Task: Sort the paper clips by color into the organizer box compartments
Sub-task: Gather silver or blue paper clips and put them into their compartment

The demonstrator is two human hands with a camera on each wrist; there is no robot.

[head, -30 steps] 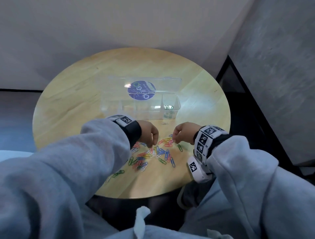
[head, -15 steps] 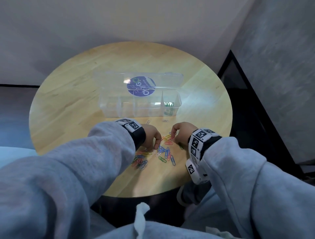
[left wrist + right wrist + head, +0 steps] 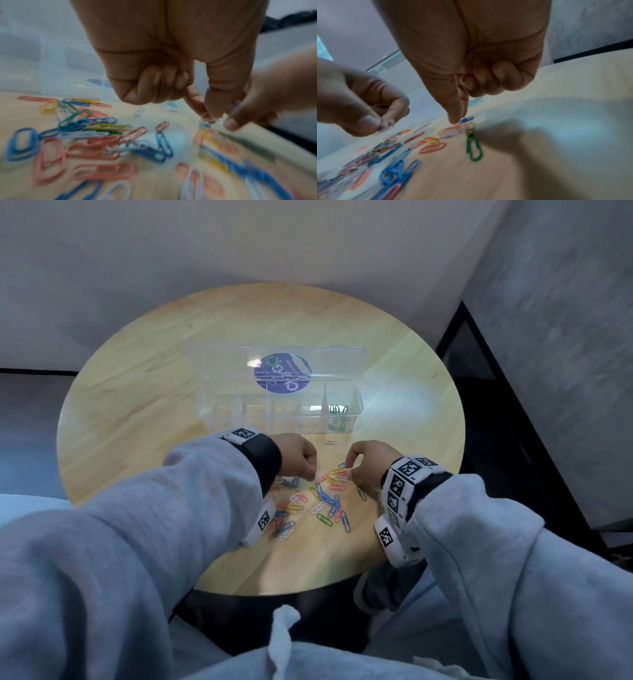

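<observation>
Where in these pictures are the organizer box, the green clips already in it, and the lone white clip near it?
organizer box (image 3: 239,419): head view, bare front wall.
green clips (image 3: 338,409): head view, middle of the group, rightmost compartment.
white clip (image 3: 330,442): head view, middle of the clip, on the table.

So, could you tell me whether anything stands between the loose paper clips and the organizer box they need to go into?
Nothing visible does. The lid is swung open behind the organizer box, and between the box and the pile of paper clips lies bare table, with only a single pale clip.
</observation>
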